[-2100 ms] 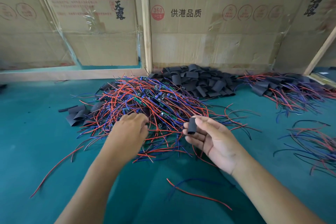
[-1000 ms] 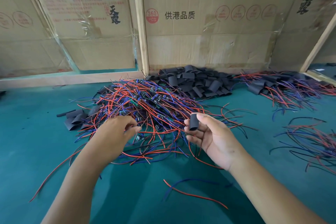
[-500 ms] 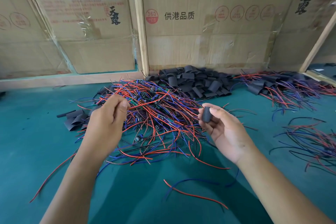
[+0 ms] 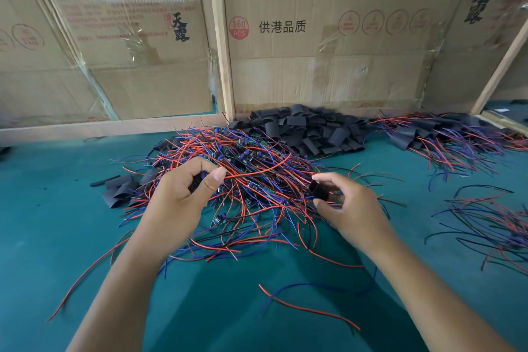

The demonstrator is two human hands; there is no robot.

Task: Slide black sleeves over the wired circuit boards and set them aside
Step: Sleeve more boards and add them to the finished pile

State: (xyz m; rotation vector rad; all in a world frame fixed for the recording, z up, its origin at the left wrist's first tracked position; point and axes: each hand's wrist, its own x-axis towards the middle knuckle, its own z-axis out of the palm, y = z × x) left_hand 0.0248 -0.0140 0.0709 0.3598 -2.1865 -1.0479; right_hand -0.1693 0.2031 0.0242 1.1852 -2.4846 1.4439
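left hand (image 4: 183, 197) pinching wired board (image 4: 200, 179) | right hand (image 4: 351, 209) pinching black sleeve (image 4: 319, 191), apart

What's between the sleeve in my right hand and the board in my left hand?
Only loose wires: red and blue leads from the pile cross the gap between the black sleeve and the board pinched in the left hand.

The tangle of wired circuit boards (image 4: 243, 177) lies mid-table; behind it to the right the sleeve heap (image 4: 303, 129), further right the sleeved boards (image 4: 445, 134), cardboard boxes (image 4: 328, 46) behind all
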